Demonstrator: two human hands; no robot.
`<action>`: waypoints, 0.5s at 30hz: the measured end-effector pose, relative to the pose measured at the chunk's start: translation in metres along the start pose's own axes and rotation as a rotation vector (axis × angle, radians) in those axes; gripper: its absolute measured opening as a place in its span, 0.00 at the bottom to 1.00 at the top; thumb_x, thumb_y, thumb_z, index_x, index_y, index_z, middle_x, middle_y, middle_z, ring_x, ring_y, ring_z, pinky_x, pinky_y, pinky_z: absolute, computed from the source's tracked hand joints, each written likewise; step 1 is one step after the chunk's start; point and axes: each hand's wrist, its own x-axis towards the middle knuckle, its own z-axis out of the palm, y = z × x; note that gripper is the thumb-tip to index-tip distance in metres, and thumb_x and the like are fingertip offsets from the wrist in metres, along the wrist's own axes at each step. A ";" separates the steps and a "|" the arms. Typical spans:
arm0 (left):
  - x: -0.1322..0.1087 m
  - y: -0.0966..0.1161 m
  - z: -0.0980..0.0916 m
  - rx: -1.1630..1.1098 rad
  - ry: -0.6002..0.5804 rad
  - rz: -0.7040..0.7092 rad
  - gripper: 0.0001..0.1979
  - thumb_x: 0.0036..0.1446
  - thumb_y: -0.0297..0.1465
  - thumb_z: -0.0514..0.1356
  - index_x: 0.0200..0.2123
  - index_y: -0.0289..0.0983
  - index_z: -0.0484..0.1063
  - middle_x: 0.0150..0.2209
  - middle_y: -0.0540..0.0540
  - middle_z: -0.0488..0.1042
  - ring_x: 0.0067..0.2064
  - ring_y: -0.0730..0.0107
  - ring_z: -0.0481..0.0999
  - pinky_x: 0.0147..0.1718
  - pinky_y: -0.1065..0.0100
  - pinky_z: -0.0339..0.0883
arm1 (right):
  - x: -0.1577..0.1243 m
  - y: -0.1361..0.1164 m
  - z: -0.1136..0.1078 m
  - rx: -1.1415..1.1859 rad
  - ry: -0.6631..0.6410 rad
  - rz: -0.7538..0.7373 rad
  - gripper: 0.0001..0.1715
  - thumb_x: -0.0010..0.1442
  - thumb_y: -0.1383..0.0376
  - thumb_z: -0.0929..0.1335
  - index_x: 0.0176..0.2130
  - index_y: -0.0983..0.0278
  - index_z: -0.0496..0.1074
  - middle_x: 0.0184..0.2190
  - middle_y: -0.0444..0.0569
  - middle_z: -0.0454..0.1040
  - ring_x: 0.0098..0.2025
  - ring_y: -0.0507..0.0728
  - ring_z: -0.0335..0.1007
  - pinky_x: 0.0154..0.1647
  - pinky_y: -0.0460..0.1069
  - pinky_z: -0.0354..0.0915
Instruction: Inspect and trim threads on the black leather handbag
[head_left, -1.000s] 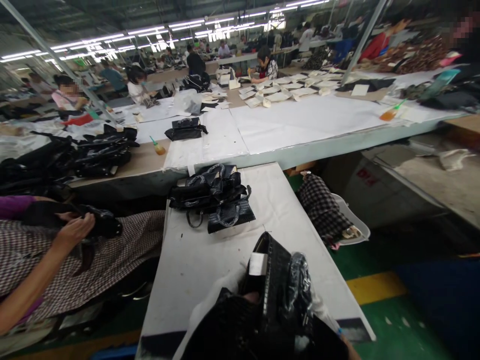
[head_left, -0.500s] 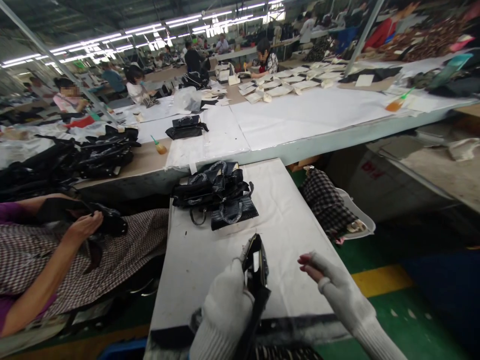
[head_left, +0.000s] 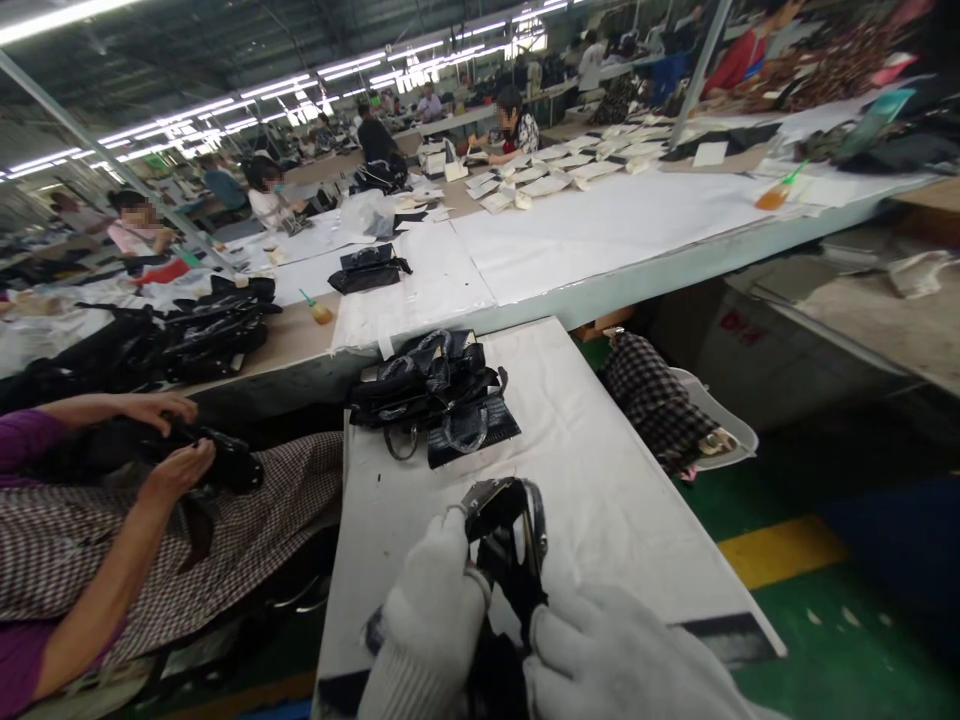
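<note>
My left hand (head_left: 435, 600), in a white glove, grips the left side of a black bag (head_left: 502, 520) whose opening faces up. Against the bag's lower right side lies my gloved right hand (head_left: 600, 640), its fingers bent toward the black material; their tips are partly hidden. Beyond both hands, a pile of black bags (head_left: 427, 375) with handles rests on the white-covered table (head_left: 600, 470). One flat black bag with a textured face (head_left: 476, 430) lies at the near side of that pile.
At the left, a person's hands (head_left: 180, 465) hold a black item above a checked apron. A long white worktable (head_left: 570, 250) crosses ahead, bearing a black bag (head_left: 367, 268) and glue bottles (head_left: 319, 310). A white basket (head_left: 720, 420) with checked cloth stands right of the table.
My right hand has moved left from beside the bag to its lower side. The bag has been turned and its opening looks wider. The other person's second hand has come into view.
</note>
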 end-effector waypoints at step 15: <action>0.016 -0.027 0.025 -0.408 0.033 0.038 0.35 0.52 0.24 0.54 0.65 0.39 0.61 0.63 0.39 0.67 0.64 0.47 0.65 0.57 0.56 0.63 | -0.058 0.024 0.013 -0.131 0.106 0.134 0.14 0.61 0.78 0.64 0.32 0.60 0.70 0.30 0.43 0.74 0.34 0.56 0.69 0.40 0.55 0.65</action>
